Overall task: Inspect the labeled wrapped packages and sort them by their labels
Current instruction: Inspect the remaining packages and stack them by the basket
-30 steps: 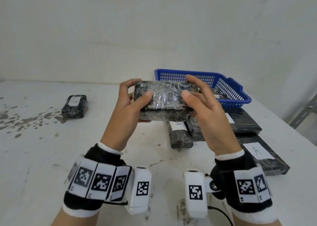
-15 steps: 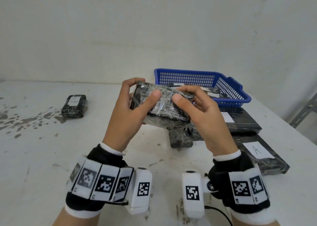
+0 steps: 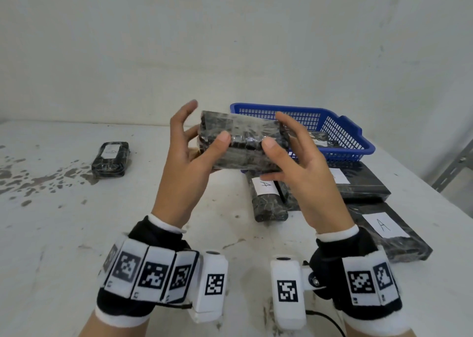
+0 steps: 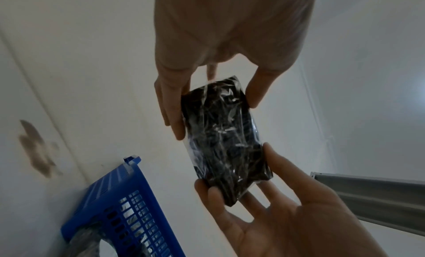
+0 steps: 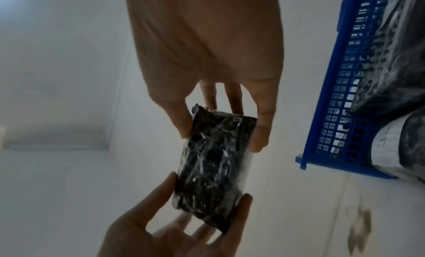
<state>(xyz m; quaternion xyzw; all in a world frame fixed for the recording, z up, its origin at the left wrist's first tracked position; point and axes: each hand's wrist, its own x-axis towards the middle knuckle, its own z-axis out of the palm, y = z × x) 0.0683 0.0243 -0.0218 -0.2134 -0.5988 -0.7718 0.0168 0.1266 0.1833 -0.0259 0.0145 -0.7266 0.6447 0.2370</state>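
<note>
Both hands hold one black package [image 3: 243,144] wrapped in clear film above the table [image 3: 64,234], in front of the blue basket [image 3: 343,129]. My left hand [image 3: 207,137] pinches its left end, thumb on the near face and index finger raised off it. My right hand [image 3: 279,144] pinches the right end between thumb and fingers. No label shows on the held package in any view. In the left wrist view the package [image 4: 225,142] sits between my left hand [image 4: 214,104] and the right hand [image 4: 264,206]. The right wrist view shows the package [image 5: 214,166] under my right hand [image 5: 220,130].
A small labelled package [image 3: 110,159] lies at the table's left. A small package marked A [image 3: 267,198] lies under my hands. Two flat black packages [image 3: 363,185] [image 3: 389,231] lie to the right, the nearer marked A. The basket holds more wrapped packages [image 3: 320,139].
The package has been turned over between the hands and raised a little. My left index finger has lifted off it, and both grips have loosened to the fingertips.
</note>
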